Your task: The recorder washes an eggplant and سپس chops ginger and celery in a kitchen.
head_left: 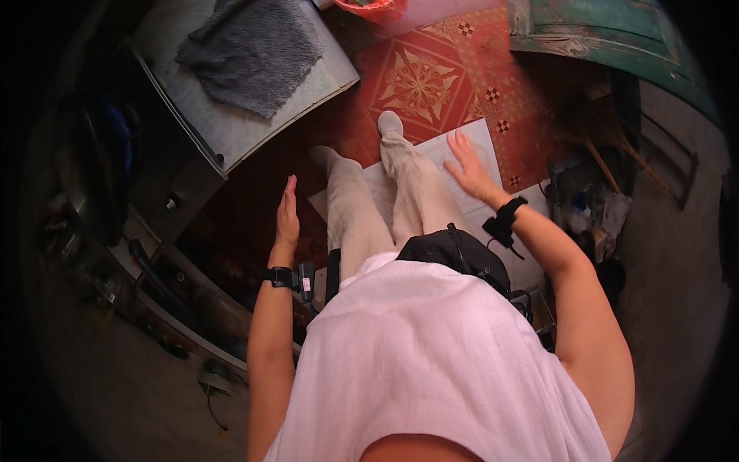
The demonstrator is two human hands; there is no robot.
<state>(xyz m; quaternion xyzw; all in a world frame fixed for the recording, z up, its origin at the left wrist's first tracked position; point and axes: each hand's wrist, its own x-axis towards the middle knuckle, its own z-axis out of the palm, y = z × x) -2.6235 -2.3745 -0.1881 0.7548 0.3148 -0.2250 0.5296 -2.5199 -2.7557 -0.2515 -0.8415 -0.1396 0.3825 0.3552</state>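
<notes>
My left hand [287,214] hangs in the air beside my left leg, its fingers stretched out and together, seen nearly edge-on. It holds nothing and is nearest to the dark side of a counter. My right hand [473,171] is held out past my right leg with the fingers apart, also free of any object. Under it lies white floor tile [481,142]. Both wrists wear black straps with small devices: the left wrist device [305,282] and the right wrist device [502,222]. A crumpled grey towel [258,58] lies on the light countertop [336,71], beyond my left hand.
Patterned red tiles [419,77] cover the floor ahead. A worn green wooden panel [608,31] stands far right, with wooden-handled brooms [603,164] and bagged clutter [612,219] below. A dark rounded pan [96,169] sits at left. Something red [375,8] shows at the top edge.
</notes>
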